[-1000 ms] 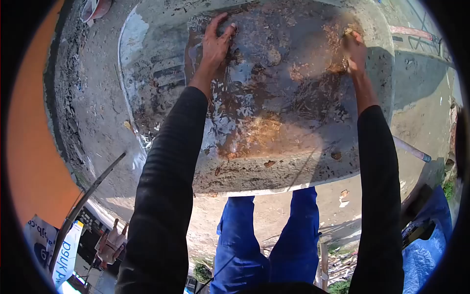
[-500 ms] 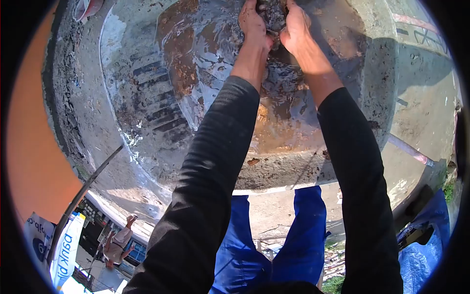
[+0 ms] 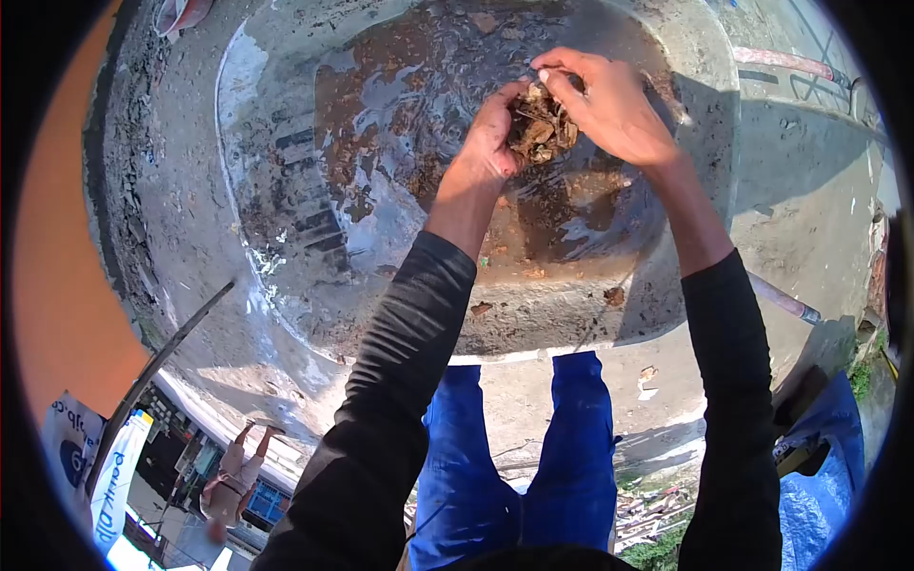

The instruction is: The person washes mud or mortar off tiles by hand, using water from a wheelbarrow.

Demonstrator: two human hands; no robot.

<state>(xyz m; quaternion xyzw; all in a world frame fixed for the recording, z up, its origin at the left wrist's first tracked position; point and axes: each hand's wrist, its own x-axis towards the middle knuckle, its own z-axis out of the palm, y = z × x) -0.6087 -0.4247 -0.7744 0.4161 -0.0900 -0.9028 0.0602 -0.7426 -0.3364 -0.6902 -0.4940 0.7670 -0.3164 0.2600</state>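
A clump of wet, brown dead leaves [image 3: 545, 131] is held just above the murky water [image 3: 400, 143] in a concrete basin [image 3: 562, 319]. My left hand [image 3: 490, 133] cups the clump from its left side, fingers curled around it. From the right, my right hand [image 3: 609, 107] reaches over the top of the clump, its thumb and fingers bent together at the upper edge. Leaf bits show between both hands. The undersides of the fingers are partly hidden.
Loose leaf pieces [image 3: 614, 296] lie on the basin's near ledge. A pinkish pipe [image 3: 785, 62] is at the right, and a reddish-white container [image 3: 181, 13] at the upper left. A thin dark pole [image 3: 162, 357] slants at left. Another person [image 3: 230, 481] stands in the background.
Both hands have come up out of the water and closer to me, bringing the leaf clump. My right hand has turned inward over it. Ripples spread where the hands were.
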